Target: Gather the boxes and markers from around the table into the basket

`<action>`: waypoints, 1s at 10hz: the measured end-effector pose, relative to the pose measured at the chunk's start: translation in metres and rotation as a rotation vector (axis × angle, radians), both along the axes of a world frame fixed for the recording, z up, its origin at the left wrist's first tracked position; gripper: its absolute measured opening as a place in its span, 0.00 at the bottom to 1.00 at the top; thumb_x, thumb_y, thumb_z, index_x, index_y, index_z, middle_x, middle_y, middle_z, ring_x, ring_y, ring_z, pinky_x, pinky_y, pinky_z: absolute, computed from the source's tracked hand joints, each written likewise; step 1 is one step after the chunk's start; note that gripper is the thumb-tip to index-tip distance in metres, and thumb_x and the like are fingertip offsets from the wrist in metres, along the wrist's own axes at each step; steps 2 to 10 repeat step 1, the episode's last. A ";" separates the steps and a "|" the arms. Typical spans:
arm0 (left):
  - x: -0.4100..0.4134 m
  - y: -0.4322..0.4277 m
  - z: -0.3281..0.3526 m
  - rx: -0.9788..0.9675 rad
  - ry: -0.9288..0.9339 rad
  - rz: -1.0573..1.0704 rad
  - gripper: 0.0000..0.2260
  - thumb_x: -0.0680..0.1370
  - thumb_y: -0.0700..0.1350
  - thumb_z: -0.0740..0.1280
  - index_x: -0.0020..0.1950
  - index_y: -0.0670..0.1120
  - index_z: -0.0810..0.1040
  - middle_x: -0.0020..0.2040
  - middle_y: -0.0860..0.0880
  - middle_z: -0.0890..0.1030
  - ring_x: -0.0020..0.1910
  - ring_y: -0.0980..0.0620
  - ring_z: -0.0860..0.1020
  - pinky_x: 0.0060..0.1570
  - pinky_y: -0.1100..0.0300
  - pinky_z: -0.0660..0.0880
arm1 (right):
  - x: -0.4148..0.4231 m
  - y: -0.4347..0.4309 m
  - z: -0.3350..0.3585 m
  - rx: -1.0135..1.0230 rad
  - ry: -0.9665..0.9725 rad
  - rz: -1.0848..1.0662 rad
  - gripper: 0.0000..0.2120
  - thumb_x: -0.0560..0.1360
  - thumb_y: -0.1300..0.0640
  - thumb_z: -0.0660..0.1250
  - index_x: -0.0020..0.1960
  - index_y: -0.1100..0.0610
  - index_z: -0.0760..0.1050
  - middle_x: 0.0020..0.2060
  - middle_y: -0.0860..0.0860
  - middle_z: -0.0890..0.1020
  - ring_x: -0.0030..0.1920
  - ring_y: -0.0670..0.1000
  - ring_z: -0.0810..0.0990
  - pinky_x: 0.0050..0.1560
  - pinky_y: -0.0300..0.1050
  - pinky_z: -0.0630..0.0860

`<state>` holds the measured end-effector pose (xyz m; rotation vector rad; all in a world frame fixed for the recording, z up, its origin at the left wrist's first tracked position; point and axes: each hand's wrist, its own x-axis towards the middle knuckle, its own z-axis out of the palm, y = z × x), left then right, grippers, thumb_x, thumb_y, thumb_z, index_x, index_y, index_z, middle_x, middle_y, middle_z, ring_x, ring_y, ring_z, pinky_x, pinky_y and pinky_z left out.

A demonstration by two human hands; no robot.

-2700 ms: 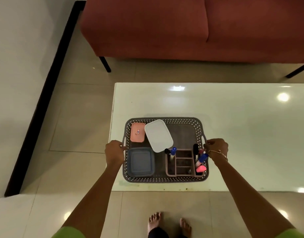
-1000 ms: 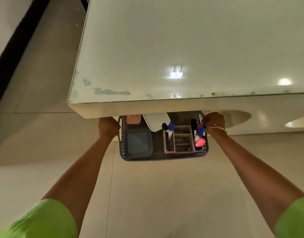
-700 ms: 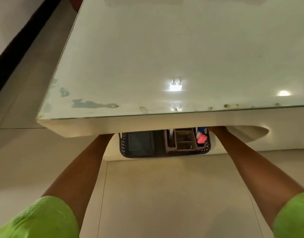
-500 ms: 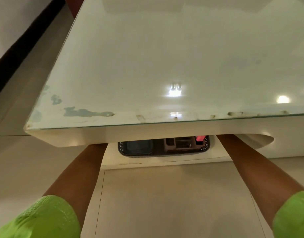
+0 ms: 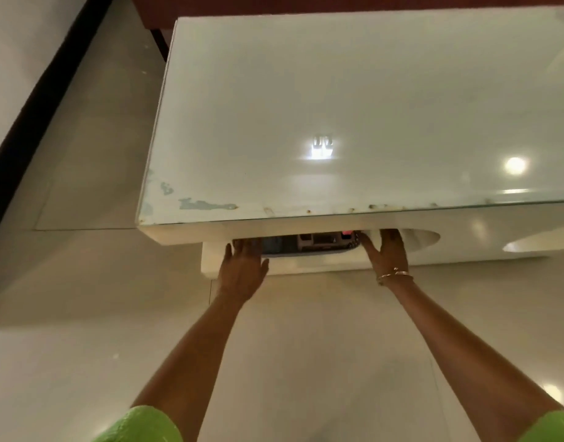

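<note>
Reaching in under the white table (image 5: 338, 106), the person has both hands down at its lower shelf (image 5: 306, 266), where the grey basket (image 5: 309, 252) sits. The basket is tucked almost wholly beneath the glossy tabletop; only a thin strip of its near side shows in the gap.

The left hand (image 5: 242, 269) lies flat, palm down, fingers straight and slightly spread, with the fingertips at the basket's left end. The right hand (image 5: 387, 253) is just as flat and loose, its fingers reaching the right end of the rim. Neither hand is curled round anything. From where I stand I cannot tell whether the fingertips press on the basket or only meet it. A thin bracelet (image 5: 395, 275) circles the right wrist, and bright green sleeves (image 5: 140, 425) show at the bottom edge.

Inside the strip of basket I can make out a blue box (image 5: 274, 243) at the left, a brownish divider tray (image 5: 318, 240) in the middle, and the pink tip of a marker (image 5: 346, 232) at the right. Any print on them is too small and too shadowed to read.

Along the tabletop's near edge there are chipped patches (image 5: 207, 204), and a ceiling light (image 5: 322, 148) glares off the top; its reflection forms no legible writing. Rounded cut-outs (image 5: 424, 239) open the table's front to the right of the hands. A red sofa (image 5: 274, 1) stands beyond the far edge, on the pale tiled floor (image 5: 306, 346).
</note>
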<state>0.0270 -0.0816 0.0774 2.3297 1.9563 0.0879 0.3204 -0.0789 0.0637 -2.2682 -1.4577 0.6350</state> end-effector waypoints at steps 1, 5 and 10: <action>0.016 -0.054 0.042 -0.190 -0.005 -0.153 0.27 0.78 0.54 0.57 0.73 0.42 0.60 0.71 0.38 0.67 0.71 0.39 0.65 0.69 0.40 0.62 | -0.028 -0.063 0.067 -0.083 -0.199 0.255 0.44 0.71 0.29 0.37 0.73 0.60 0.54 0.73 0.59 0.60 0.74 0.59 0.56 0.72 0.56 0.54; 0.016 -0.054 0.042 -0.190 -0.005 -0.153 0.27 0.78 0.54 0.57 0.73 0.42 0.60 0.71 0.38 0.67 0.71 0.39 0.65 0.69 0.40 0.62 | -0.028 -0.063 0.067 -0.083 -0.199 0.255 0.44 0.71 0.29 0.37 0.73 0.60 0.54 0.73 0.59 0.60 0.74 0.59 0.56 0.72 0.56 0.54; 0.016 -0.054 0.042 -0.190 -0.005 -0.153 0.27 0.78 0.54 0.57 0.73 0.42 0.60 0.71 0.38 0.67 0.71 0.39 0.65 0.69 0.40 0.62 | -0.028 -0.063 0.067 -0.083 -0.199 0.255 0.44 0.71 0.29 0.37 0.73 0.60 0.54 0.73 0.59 0.60 0.74 0.59 0.56 0.72 0.56 0.54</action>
